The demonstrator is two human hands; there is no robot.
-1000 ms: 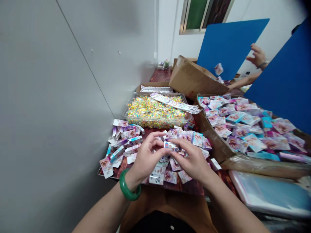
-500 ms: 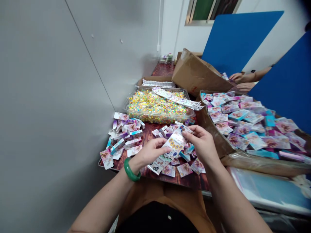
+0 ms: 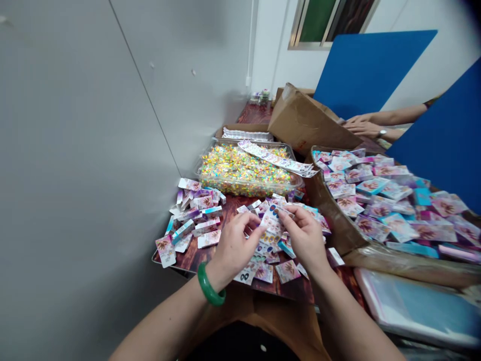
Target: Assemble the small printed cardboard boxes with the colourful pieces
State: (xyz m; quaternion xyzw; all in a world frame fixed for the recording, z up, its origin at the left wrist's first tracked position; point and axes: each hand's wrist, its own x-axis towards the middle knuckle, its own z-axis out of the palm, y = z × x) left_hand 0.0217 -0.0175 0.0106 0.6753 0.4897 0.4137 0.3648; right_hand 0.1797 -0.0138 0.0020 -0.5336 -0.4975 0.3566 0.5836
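The printed strip hangs over the small boxes, its upper end now lower than half a second ago. My left hand and right hand pinch it; beyond, the co-worker's hands have shifted slightly.

glows solid green at the bangle. runs white down the strip, with rows of round marks in yellow, blue and green. sprinkles yellow, orange, green and blue through the clear tray. mixes pink, purple, turquoise and white across the small boxes. streaks dark reddish brown over the tabletop. shows flat blue on the board.
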